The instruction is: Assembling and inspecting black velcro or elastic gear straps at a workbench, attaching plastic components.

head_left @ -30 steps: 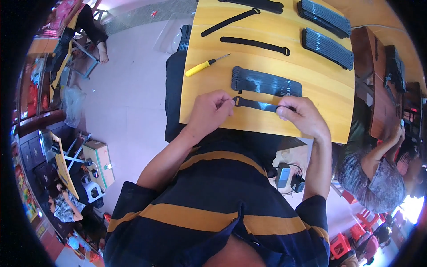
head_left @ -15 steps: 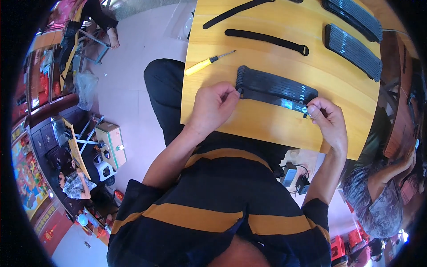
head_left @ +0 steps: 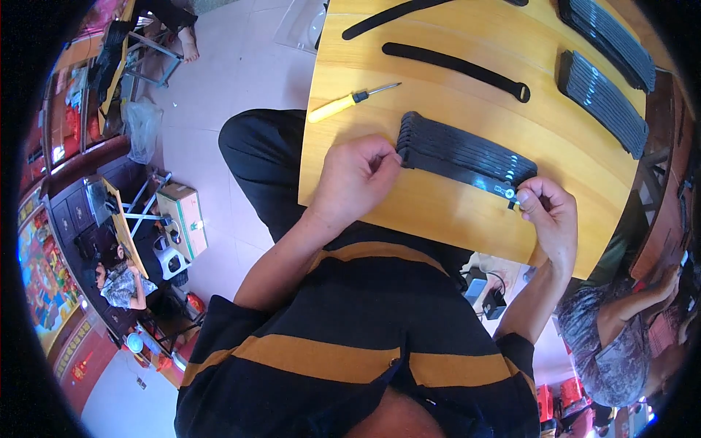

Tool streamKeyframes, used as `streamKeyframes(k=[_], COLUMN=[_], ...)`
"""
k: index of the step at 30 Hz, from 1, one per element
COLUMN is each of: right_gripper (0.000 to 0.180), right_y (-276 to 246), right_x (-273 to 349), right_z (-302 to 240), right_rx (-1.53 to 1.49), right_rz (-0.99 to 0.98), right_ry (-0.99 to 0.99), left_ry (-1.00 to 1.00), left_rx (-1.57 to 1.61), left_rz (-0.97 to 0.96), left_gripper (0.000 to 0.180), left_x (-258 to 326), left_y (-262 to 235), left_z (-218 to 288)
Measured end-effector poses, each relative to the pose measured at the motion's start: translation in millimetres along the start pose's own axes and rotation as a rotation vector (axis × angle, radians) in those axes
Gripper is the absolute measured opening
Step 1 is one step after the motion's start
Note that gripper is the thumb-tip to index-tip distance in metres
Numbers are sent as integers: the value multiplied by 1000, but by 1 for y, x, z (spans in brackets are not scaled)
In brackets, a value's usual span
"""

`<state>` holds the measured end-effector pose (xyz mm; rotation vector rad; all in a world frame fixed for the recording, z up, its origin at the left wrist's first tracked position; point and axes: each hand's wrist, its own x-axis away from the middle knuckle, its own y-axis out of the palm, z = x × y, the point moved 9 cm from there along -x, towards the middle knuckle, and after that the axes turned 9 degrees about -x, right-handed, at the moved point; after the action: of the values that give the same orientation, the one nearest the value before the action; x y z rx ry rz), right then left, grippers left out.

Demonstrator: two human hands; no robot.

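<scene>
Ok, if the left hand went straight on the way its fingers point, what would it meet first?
Most likely the stack of black straps: the left hand has its fingertips right at the stack's left end, though exact contact is hard to judge from this view.

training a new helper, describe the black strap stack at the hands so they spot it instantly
Find the wooden table before the person in the striped shirt. Toward its near edge, the black strap stack lies between the left hand and right hand. Unlike the two stacks farther right, it has a hand at each end.
</scene>
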<state>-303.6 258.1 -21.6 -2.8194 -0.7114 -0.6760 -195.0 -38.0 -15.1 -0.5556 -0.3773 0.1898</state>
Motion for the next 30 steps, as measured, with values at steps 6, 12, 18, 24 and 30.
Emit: streamKeyframes(k=[6, 12, 18, 24, 30], right_gripper=[10, 9, 10, 10, 11], right_y=[1, 0, 0, 1, 2], right_x=[-1, 0, 0, -1, -1], right_z=[0, 2, 4, 2, -1], right_rx=[-7, -11, -24, -9, 14], right_rz=[13, 43, 47, 48, 80], right_ry=[15, 30, 32, 4, -20], left_ry=[-43, -33, -1, 22, 33], left_rx=[14, 3, 10, -66, -57], left_rz=[-34, -38, -8, -10, 14], left_gripper=[13, 14, 13, 11, 11], left_x=[-2, -3, -4, -6, -6], left_y=[2, 0, -1, -1, -1], left_z=[-4, -3, 0, 2, 5])
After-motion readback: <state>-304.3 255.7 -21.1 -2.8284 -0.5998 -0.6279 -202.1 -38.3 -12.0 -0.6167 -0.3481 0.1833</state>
